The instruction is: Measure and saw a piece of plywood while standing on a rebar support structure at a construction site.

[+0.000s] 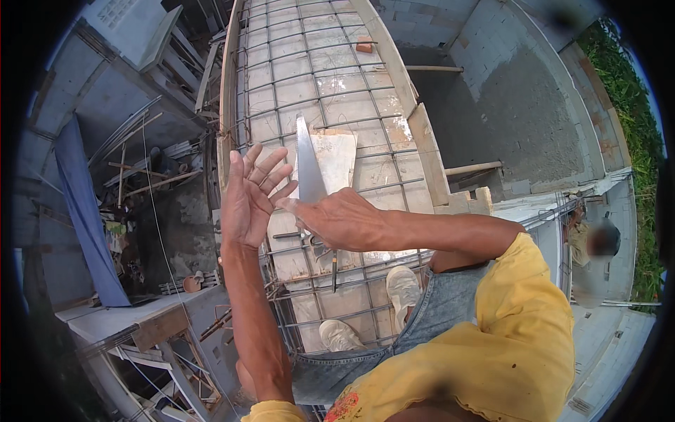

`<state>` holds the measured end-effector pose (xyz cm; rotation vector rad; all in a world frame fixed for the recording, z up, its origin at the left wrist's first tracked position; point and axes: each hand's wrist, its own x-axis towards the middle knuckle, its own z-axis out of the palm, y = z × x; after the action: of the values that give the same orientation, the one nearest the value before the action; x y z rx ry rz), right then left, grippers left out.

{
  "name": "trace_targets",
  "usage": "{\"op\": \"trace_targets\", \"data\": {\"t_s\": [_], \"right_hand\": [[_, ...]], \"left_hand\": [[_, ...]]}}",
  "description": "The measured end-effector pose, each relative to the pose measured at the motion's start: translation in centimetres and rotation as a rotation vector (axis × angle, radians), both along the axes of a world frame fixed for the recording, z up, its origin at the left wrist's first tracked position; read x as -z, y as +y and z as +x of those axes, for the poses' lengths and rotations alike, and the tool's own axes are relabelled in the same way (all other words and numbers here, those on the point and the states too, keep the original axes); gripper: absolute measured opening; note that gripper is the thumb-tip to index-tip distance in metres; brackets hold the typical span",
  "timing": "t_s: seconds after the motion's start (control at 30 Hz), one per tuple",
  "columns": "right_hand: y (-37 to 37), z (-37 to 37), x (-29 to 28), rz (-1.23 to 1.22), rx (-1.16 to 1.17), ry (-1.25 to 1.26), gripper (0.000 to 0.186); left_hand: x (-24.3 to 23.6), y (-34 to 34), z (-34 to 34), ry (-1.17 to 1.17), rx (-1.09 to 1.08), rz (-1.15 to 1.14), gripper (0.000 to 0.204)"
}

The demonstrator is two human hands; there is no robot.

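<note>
My left hand (251, 200) is raised palm up with fingers spread, holding nothing. My right hand (337, 218) is closed on the handle of a hand saw, mostly hidden by the fingers, its silver blade (309, 160) pointing away from me. A right fingertip is close to my left fingers; whether they touch I cannot tell. Beneath the saw a pale board (335, 151) lies on the rebar mesh (302, 60). Below my hands are a tool with a black and yellow handle (334, 274) and other dark tools too small to name, partly hidden.
Plank edges (427, 151) border the strip where my feet (399, 294) stand. An orange brick (364, 44) lies ahead. Lower spaces with block walls (541, 112) drop away either side, with a blue sheet (88, 204) at left and poles (474, 169) at right. Another person (578, 232) is at far right.
</note>
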<state>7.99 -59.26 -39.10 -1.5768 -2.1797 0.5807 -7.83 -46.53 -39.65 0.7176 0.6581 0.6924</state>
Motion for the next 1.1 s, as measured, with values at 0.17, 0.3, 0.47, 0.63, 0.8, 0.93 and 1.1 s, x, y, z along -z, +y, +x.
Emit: {"op": "trace_targets", "data": {"t_s": [0.17,0.3,0.47,0.63,0.8,0.93,1.1], "right_hand": [[-2.2,-3.1,3.1,0.055,-0.110,-0.031,0.054],[-2.5,-4.0,4.3,-0.014,-0.094,0.044,0.053],[-2.4,-5.3,4.8,0.004,-0.160,0.043,0.048],[-0.9,-5.1,3.2,-0.047,-0.152,0.030,0.059],[0.6,-3.7,1.6,-0.152,-0.191,-0.157,0.053],[3.1,2.4,1.8,0.173,-0.005,-0.388,0.035],[4.7,8.3,1.1,0.356,0.292,-0.566,0.024]], "left_hand": [[-0.6,1.4,-4.8,-0.075,-0.250,-0.014,0.043],[0.7,1.4,-9.7,-0.198,-0.509,-0.111,0.040],[0.1,1.7,-14.0,-0.092,-0.525,0.053,0.034],[-0.9,2.7,-16.5,-0.127,-0.767,0.093,0.024],[-2.5,1.5,-19.6,-0.160,-0.796,0.168,0.023],[-5.1,-0.8,-23.1,0.146,-0.721,0.483,0.026],[-7.5,-0.7,-25.8,0.313,-0.929,0.504,0.026]]}}
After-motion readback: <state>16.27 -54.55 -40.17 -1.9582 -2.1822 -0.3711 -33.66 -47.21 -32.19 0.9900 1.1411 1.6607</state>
